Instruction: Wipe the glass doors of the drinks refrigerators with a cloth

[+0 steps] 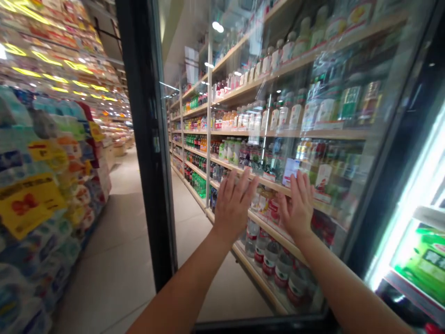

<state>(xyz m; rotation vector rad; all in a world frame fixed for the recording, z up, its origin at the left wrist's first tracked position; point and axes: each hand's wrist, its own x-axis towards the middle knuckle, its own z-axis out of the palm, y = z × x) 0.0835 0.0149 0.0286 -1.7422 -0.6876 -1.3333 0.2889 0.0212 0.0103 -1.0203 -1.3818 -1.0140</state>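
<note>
A glass door with a black frame (142,116) stands open in front of me and fills the middle of the view. My left hand (233,204) is raised with fingers stretched, its palm toward the pane and seemingly flat against it. To its right my right hand (297,206) is held up the same way, thumb apart from the fingers. Neither hand holds anything. Behind the glass, shelves of bottles (229,150) run into the distance, and large clear bottles with red labels (271,257) fill the lowest one.
Bright strip light (399,218) lines the lit cabinet at the right edge, where a green package (426,260) sits on a shelf. At left, wrapped goods are stacked behind a yellow sign (31,204). A pale tiled floor (120,222) runs between the stack and the door.
</note>
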